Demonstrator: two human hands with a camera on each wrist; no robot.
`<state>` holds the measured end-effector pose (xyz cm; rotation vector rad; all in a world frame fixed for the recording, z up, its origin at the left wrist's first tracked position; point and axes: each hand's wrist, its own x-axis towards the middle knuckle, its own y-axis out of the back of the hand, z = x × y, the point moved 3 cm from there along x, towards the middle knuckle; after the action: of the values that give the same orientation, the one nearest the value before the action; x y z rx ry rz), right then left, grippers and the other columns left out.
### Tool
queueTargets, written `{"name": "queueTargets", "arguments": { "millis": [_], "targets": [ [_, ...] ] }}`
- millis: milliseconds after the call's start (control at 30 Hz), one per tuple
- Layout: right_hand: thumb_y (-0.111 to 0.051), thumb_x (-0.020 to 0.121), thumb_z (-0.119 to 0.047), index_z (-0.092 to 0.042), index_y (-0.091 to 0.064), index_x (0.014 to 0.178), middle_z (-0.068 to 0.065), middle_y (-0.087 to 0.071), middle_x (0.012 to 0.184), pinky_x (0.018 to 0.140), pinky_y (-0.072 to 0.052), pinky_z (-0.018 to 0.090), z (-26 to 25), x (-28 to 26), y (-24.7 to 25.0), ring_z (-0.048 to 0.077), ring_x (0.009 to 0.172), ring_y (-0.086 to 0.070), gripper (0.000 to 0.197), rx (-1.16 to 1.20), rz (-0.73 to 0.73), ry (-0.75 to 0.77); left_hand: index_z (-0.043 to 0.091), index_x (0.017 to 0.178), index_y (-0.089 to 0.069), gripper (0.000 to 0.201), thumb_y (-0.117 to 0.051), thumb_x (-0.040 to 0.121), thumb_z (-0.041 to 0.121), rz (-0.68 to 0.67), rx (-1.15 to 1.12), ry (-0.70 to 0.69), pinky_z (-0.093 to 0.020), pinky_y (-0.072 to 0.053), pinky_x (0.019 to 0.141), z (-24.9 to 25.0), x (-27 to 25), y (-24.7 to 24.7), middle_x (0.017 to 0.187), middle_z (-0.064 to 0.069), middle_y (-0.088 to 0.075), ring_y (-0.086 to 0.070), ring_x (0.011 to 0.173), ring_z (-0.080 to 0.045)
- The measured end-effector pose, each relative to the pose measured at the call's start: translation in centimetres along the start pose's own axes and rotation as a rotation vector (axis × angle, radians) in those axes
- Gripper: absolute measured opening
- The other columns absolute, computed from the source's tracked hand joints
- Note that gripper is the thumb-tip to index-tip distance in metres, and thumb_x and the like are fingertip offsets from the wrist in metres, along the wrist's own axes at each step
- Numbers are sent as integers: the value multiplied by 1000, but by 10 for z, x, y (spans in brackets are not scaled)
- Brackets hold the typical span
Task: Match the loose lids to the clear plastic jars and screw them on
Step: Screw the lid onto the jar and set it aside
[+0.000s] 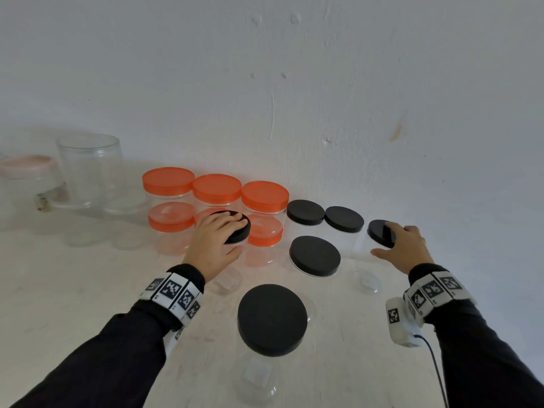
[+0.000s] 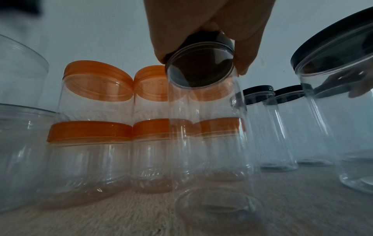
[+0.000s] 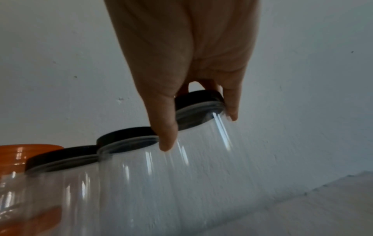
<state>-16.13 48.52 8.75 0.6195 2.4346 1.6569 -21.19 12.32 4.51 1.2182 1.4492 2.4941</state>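
Both hands [image 1: 216, 241] clamp black lids [image 1: 238, 231].

You are in a bare, plain room: a scuffed white wall [image 1: 323, 83] at twelve o'clock, a pale worktop [image 1: 73, 290] below.

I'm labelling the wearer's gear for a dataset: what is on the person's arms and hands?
Both arms wear long dark sleeves. Each wrist carries a white band printed with square black-and-white markers; the right band matches it. Under the right wrist hangs a white camera box with one such marker, and a thin dark cable runs from it. The left hand and right hand are bare, without gloves.
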Motion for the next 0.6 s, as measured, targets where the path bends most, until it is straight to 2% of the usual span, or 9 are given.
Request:
{"name": "queueTargets", "arguments": {
  "millis": [133, 467, 600],
  "targets": [
    [-73, 78, -25, -13, -37, 139, 20, -29, 137, 103, -38, 46, 1, 13, -10, 42, 118, -41, 72, 58, 30, 17, 14, 119, -60, 58, -44, 75, 47, -7, 4, 5, -31, -23, 101, 0, 0, -1, 125, -1, -59, -48, 117, -26],
    [-72, 80, -25, -11, -36, 140, 21, -26, 140, 102, -38, 47, 0, 26, -17, 42, 120, -39, 71, 71, 63, 19, 16, 121, -59, 59, -43, 75, 49, -8, -13, 23, -30, -20, 103, -2, -1, -2, 129, 1, -56, -45, 120, -24],
    [-72, 80, -24, -11, -34, 141, 21, -24, 141, 105, -35, 47, 2, 27, -16, 42, 122, -38, 73, 71, 45, 29, 16, 120, -60, 58, -44, 75, 48, 3, -11, 16, -25, -16, 103, -1, -1, -2, 128, 1, -57, -45, 120, -23]
  ]
}}
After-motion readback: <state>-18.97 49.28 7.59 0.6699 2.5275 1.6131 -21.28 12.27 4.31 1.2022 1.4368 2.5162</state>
